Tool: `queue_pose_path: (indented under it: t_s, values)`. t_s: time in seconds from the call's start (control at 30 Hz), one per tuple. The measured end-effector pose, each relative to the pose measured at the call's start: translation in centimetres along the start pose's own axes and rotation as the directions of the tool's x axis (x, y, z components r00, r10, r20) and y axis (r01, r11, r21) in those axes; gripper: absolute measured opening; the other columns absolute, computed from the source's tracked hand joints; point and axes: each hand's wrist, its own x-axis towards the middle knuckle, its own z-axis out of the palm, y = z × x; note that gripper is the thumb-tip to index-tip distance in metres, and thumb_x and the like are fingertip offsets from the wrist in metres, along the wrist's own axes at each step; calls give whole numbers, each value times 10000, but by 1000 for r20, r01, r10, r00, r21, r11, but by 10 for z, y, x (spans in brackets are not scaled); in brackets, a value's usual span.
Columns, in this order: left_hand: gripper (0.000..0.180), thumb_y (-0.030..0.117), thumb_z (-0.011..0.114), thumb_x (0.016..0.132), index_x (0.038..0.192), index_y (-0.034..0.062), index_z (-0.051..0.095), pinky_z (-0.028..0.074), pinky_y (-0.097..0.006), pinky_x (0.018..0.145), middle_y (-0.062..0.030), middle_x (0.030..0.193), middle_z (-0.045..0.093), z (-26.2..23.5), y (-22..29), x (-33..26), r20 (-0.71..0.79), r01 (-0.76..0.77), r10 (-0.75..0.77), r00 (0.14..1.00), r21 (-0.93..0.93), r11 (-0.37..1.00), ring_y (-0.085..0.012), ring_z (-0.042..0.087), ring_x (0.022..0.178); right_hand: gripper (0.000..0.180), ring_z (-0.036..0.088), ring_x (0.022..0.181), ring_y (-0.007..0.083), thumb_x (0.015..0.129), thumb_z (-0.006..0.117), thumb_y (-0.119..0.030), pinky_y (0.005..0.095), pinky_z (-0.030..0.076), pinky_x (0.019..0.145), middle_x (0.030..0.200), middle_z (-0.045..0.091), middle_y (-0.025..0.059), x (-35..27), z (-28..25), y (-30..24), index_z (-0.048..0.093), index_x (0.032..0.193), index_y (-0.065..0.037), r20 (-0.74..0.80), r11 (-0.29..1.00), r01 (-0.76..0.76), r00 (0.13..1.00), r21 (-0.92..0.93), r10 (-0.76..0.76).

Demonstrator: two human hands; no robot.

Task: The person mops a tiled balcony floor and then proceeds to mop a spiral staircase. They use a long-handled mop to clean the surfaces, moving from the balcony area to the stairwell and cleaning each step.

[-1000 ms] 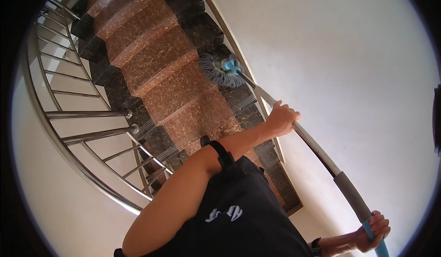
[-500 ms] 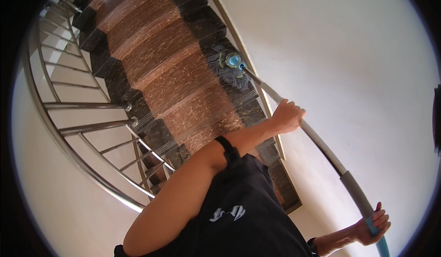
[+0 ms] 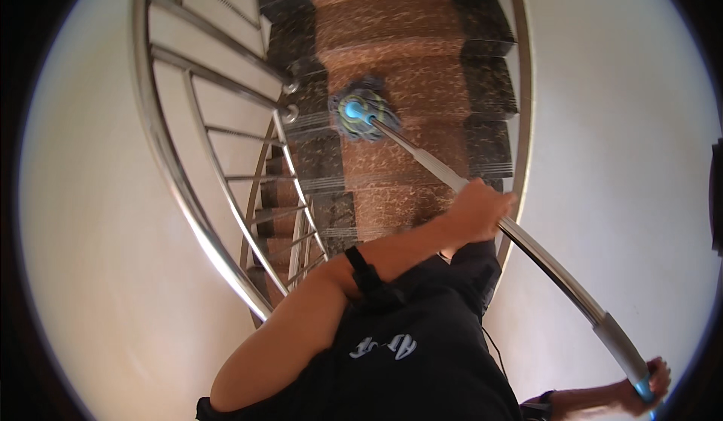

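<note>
A mop (image 3: 435,169) with a long metal pole slants across the stairs. Its head of grey strands (image 3: 364,108), with a blue joint on top, rests on a brown step toward the left side of the tread. My left hand (image 3: 482,208) reaches across my body, fingers wrapped round the middle of the pole. Lower right, my right hand (image 3: 649,388) grips the pole's grey and blue end. The mop head looks slightly blurred.
Marble stairs (image 3: 392,52) rise ahead, brown in the middle with black sides. A curved metal railing (image 3: 162,142) with bars runs along the left. A white wall (image 3: 617,120) with a pale skirting edge (image 3: 525,82) stands close on the right.
The mop head has swept from the right side of the stairs, by the wall, over to the left. My right hand has shifted down and right; the view has turned.
</note>
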Motion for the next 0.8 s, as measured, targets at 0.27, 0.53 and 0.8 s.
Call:
queue_pose_path:
  t_s: [0.27, 0.53, 0.8]
  values:
    - [261, 95, 747, 616, 853, 133, 645, 386, -402, 668, 2, 709, 650, -52, -62, -98, -241, 105, -66, 968, 156, 982, -237, 604, 656, 295, 385, 672, 145, 895, 600, -222, 371, 435, 788, 738, 325, 22, -101, -9, 79, 365, 751, -119, 161, 966, -257, 955, 25, 249]
    - [160, 31, 686, 629, 707, 142, 601, 369, -391, 686, -5, 644, 584, 47, 46, -59, -218, -172, 159, 963, -43, 984, -228, 592, 673, 268, 424, 792, 200, 945, 515, -170, 458, 433, 987, 803, 301, 40, -135, -51, -99, 324, 767, -110, 213, 999, -26, 976, -48, 36]
    - [182, 48, 648, 690, 860, 82, 704, 442, -438, 742, -120, 751, 675, 92, 142, 32, 316, -375, 402, 859, -146, 915, -311, 622, 737, 302, 604, 622, 193, 964, 505, -343, 515, 566, 713, 687, 597, 22, -220, -49, -175, 603, 790, -117, 94, 686, 597, 779, -416, -620]
